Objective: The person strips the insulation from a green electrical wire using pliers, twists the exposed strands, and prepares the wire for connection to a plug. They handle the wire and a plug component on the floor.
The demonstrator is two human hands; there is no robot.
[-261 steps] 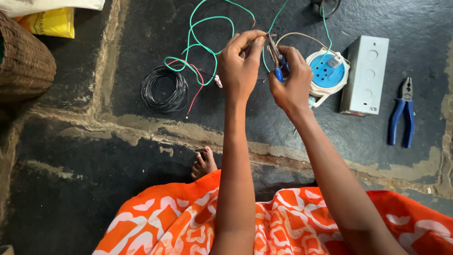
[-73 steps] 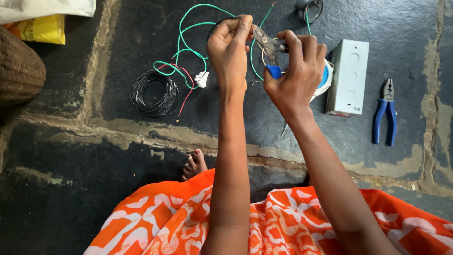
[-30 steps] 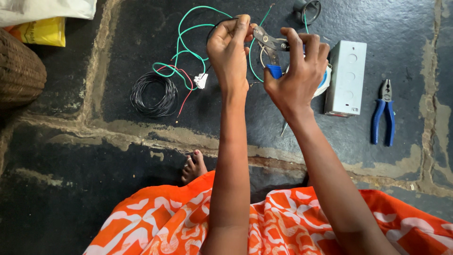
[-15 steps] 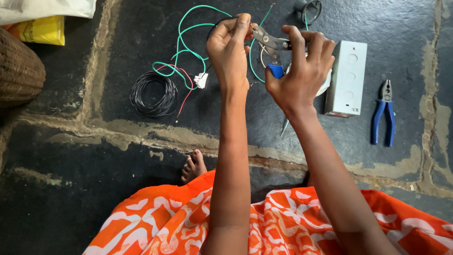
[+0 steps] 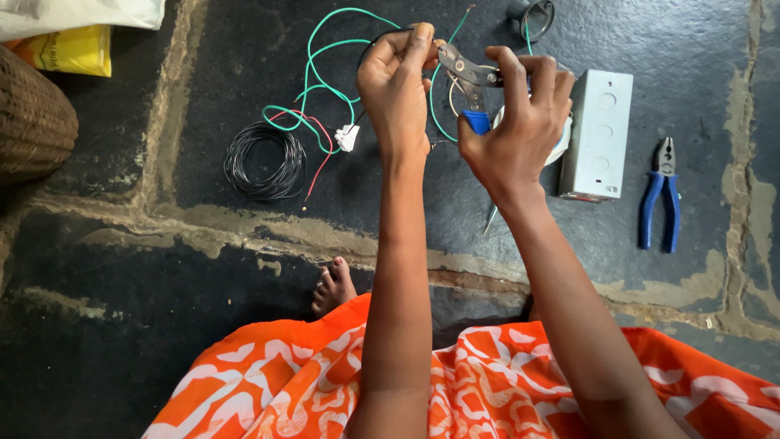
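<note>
The left hand is raised above the dark stone floor, its fingertips pinched shut on the end of a green wire whose loops trail down to the floor on its left. Just beside it the right hand is closed around the blue handles of a wire stripper, whose metal head points toward the left fingertips and meets the wire there; whether the jaws bite the wire I cannot tell. Under the right hand lies a round white part, mostly hidden. To the right, touching or nearly touching it, stands a grey metal switch box, and well beyond that 1 pair of blue-handled pliers lies flat. Left of the hands a coil of black wire rests with a red wire and a small white connector beside it. A woven basket and a yellow packet sit at the far left edge. Between the coil and the person's orange patterned cloth the floor lies bare, apart from 1 foot.
</note>
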